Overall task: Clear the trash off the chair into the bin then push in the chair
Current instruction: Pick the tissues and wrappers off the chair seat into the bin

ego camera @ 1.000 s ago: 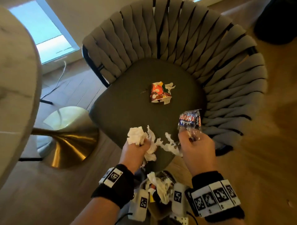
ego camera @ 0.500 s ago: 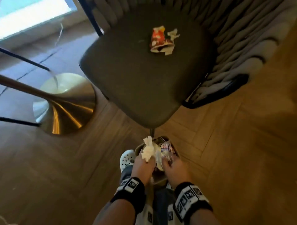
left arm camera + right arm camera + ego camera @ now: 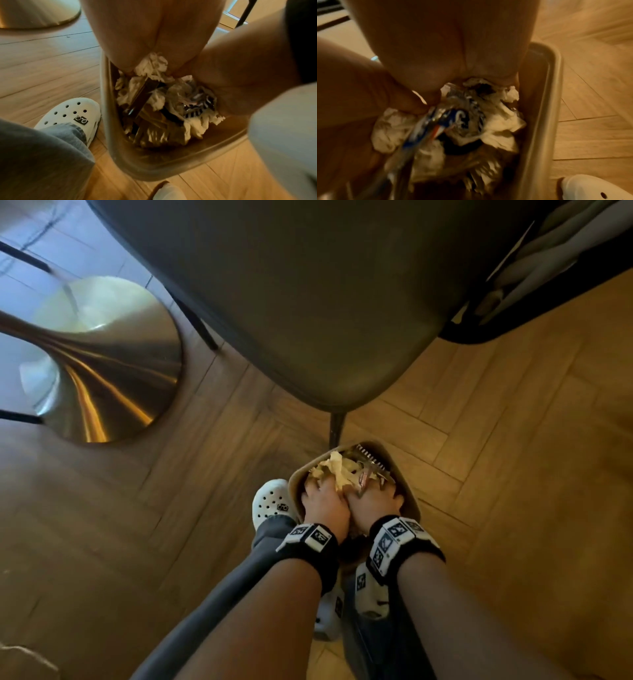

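Hands down in the bin (image 3: 409, 505) by the chair (image 3: 308, 302): left hand (image 3: 323, 505) clutches crumpled tissue (image 3: 152, 65), right hand (image 3: 371, 501) pinches a plastic wrapper (image 3: 453, 116). Dumping step, I'd say. Next they need to let go, then check the seat, mostly out of view, before pushing it in.

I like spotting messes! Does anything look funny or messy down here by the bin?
Nothing has spilled on the floor. The bin looks stuffed: crumpled tissue heaps up to its rim, and the left hand and right hand are down in it on the trash.
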`<control>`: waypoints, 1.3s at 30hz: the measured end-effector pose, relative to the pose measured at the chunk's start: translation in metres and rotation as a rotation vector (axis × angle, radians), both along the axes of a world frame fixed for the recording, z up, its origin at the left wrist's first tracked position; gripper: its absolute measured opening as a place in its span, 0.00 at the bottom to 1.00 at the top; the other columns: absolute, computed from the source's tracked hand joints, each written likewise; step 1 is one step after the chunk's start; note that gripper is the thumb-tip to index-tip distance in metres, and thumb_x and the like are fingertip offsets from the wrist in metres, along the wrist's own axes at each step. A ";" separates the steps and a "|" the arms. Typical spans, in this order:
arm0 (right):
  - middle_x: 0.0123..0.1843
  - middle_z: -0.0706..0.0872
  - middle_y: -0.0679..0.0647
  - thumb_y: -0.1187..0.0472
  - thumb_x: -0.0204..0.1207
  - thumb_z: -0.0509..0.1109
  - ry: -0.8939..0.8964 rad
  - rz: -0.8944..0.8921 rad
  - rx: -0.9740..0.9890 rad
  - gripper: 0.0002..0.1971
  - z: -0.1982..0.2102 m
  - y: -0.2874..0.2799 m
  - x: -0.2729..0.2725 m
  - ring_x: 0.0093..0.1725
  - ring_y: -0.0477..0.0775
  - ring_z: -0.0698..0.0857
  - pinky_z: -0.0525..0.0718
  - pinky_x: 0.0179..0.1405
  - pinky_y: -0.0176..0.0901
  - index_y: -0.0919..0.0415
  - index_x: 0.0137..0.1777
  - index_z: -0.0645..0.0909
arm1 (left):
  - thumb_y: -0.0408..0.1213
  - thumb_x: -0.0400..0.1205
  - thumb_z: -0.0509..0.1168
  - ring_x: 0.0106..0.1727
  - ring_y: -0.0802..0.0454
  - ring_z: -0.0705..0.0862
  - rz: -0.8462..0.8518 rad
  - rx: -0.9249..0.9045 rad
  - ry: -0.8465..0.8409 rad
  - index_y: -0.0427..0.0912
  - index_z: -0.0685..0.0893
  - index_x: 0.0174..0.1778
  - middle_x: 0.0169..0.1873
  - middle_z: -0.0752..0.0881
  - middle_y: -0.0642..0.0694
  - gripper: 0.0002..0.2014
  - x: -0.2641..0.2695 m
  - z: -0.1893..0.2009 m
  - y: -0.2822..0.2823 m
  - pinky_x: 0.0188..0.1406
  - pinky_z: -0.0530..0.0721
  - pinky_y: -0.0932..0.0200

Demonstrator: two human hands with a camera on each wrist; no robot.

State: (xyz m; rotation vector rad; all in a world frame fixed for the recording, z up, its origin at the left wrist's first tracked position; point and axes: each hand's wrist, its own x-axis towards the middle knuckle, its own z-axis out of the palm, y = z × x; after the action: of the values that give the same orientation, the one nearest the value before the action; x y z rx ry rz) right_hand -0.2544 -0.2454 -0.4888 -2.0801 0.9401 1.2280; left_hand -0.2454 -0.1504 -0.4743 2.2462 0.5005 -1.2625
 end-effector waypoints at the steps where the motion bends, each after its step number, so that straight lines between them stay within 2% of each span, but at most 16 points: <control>1: 0.84 0.59 0.64 0.35 0.77 0.60 -0.030 -0.025 0.003 0.38 0.005 -0.004 0.000 0.79 0.73 0.61 0.61 0.78 0.62 0.54 0.83 0.61 | 0.44 0.87 0.56 0.80 0.31 0.61 0.017 -0.004 -0.009 0.48 0.65 0.81 0.82 0.58 0.35 0.25 0.000 0.004 0.001 0.80 0.61 0.36; 4: 0.77 0.72 0.59 0.28 0.66 0.63 -0.130 -0.061 0.014 0.38 0.038 -0.011 0.000 0.75 0.67 0.70 0.70 0.74 0.60 0.48 0.74 0.74 | 0.46 0.82 0.61 0.79 0.32 0.66 0.080 -0.058 -0.038 0.54 0.61 0.83 0.81 0.61 0.36 0.31 0.002 0.031 0.007 0.79 0.66 0.36; 6: 0.72 0.78 0.55 0.25 0.61 0.63 -0.158 -0.048 0.027 0.38 0.062 -0.016 -0.001 0.71 0.63 0.74 0.75 0.69 0.57 0.45 0.68 0.78 | 0.48 0.80 0.64 0.79 0.34 0.67 0.111 -0.092 -0.028 0.59 0.56 0.85 0.83 0.60 0.38 0.38 0.003 0.055 0.011 0.79 0.69 0.37; 10: 0.71 0.75 0.56 0.36 0.69 0.72 -0.186 -0.068 0.013 0.29 0.112 -0.022 -0.001 0.67 0.62 0.79 0.79 0.63 0.50 0.45 0.69 0.78 | 0.52 0.76 0.67 0.80 0.38 0.68 0.047 -0.092 -0.035 0.57 0.56 0.86 0.83 0.61 0.41 0.43 0.004 0.098 0.016 0.77 0.72 0.40; 13: 0.64 0.81 0.56 0.41 0.73 0.72 -0.268 -0.117 0.053 0.21 0.142 -0.025 -0.002 0.59 0.58 0.83 0.82 0.56 0.47 0.50 0.61 0.82 | 0.59 0.74 0.62 0.67 0.41 0.80 0.007 -0.043 -0.086 0.52 0.73 0.76 0.71 0.78 0.41 0.33 0.009 0.131 0.015 0.66 0.83 0.40; 16: 0.47 0.87 0.51 0.41 0.77 0.68 -0.338 -0.152 0.115 0.15 0.178 -0.030 0.003 0.46 0.52 0.86 0.84 0.45 0.46 0.52 0.51 0.83 | 0.50 0.84 0.60 0.47 0.49 0.87 0.028 -0.050 -0.182 0.45 0.85 0.57 0.49 0.88 0.44 0.15 0.023 0.177 0.012 0.52 0.88 0.47; 18: 0.41 0.87 0.49 0.42 0.80 0.65 -0.376 -0.161 0.140 0.15 0.208 -0.034 0.013 0.40 0.49 0.85 0.82 0.37 0.43 0.53 0.51 0.84 | 0.46 0.87 0.60 0.40 0.54 0.86 0.044 -0.083 -0.215 0.46 0.86 0.49 0.39 0.88 0.49 0.11 0.035 0.206 0.013 0.44 0.87 0.54; 22: 0.37 0.87 0.48 0.43 0.81 0.63 -0.502 -0.136 0.162 0.13 0.259 -0.043 0.060 0.39 0.48 0.86 0.86 0.42 0.49 0.50 0.44 0.82 | 0.46 0.87 0.59 0.39 0.56 0.86 0.017 -0.119 -0.323 0.46 0.86 0.47 0.37 0.88 0.51 0.12 0.079 0.250 0.013 0.43 0.86 0.56; 24: 0.36 0.86 0.47 0.44 0.81 0.64 -0.562 -0.132 0.166 0.12 0.276 -0.047 0.098 0.38 0.47 0.85 0.84 0.38 0.46 0.48 0.41 0.81 | 0.47 0.87 0.59 0.38 0.57 0.86 0.012 -0.130 -0.385 0.47 0.86 0.47 0.37 0.87 0.51 0.12 0.112 0.259 0.014 0.42 0.86 0.56; 26: 0.38 0.85 0.47 0.46 0.82 0.65 -0.609 -0.133 0.155 0.10 0.288 -0.050 0.146 0.39 0.45 0.84 0.80 0.35 0.41 0.49 0.43 0.81 | 0.48 0.87 0.60 0.37 0.60 0.86 0.027 -0.150 -0.414 0.50 0.85 0.46 0.37 0.87 0.52 0.11 0.148 0.264 0.017 0.36 0.82 0.63; 28: 0.43 0.86 0.48 0.48 0.82 0.66 -0.649 -0.161 0.124 0.10 0.293 -0.054 0.199 0.45 0.48 0.84 0.82 0.43 0.42 0.52 0.48 0.83 | 0.48 0.87 0.60 0.36 0.62 0.85 0.042 -0.178 -0.412 0.53 0.84 0.46 0.38 0.87 0.53 0.09 0.185 0.265 0.021 0.31 0.76 0.70; 30: 0.49 0.86 0.49 0.48 0.81 0.67 -0.656 -0.230 0.097 0.11 0.291 -0.060 0.255 0.52 0.52 0.85 0.82 0.53 0.47 0.53 0.54 0.83 | 0.49 0.87 0.60 0.36 0.62 0.85 0.023 -0.186 -0.399 0.54 0.83 0.46 0.39 0.87 0.52 0.09 0.224 0.261 0.028 0.31 0.76 0.71; 32: 0.59 0.84 0.51 0.49 0.79 0.71 -0.661 -0.302 0.051 0.15 0.283 -0.063 0.307 0.59 0.54 0.83 0.80 0.54 0.45 0.53 0.62 0.80 | 0.49 0.87 0.60 0.36 0.60 0.87 0.008 -0.190 -0.382 0.53 0.83 0.46 0.39 0.87 0.51 0.09 0.257 0.257 0.039 0.34 0.83 0.65; 35: 0.79 0.67 0.59 0.47 0.71 0.78 -0.621 -0.350 -0.075 0.37 0.265 -0.064 0.378 0.76 0.64 0.72 0.79 0.65 0.57 0.48 0.78 0.65 | 0.49 0.87 0.60 0.38 0.58 0.88 -0.014 -0.203 -0.292 0.53 0.83 0.48 0.41 0.88 0.51 0.08 0.289 0.249 0.063 0.41 0.89 0.59; 37: 0.85 0.56 0.61 0.45 0.64 0.83 -0.562 -0.343 -0.128 0.52 0.256 -0.063 0.413 0.82 0.69 0.59 0.70 0.75 0.68 0.47 0.83 0.55 | 0.49 0.87 0.60 0.41 0.60 0.87 -0.046 -0.175 -0.247 0.54 0.83 0.49 0.42 0.87 0.52 0.08 0.296 0.247 0.082 0.44 0.87 0.60; 39: 0.86 0.53 0.62 0.42 0.59 0.85 -0.473 -0.286 -0.176 0.60 0.245 -0.061 0.438 0.84 0.70 0.54 0.64 0.77 0.71 0.48 0.85 0.51 | 0.49 0.87 0.60 0.43 0.61 0.86 -0.058 -0.148 -0.205 0.57 0.83 0.49 0.43 0.87 0.54 0.07 0.300 0.244 0.101 0.47 0.85 0.61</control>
State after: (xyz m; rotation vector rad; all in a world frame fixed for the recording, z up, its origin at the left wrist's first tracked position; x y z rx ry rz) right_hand 0.1840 -0.3068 -0.2437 -2.1378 1.0929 0.4908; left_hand 0.0546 -0.0498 -0.2298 2.2454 0.2584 -1.0451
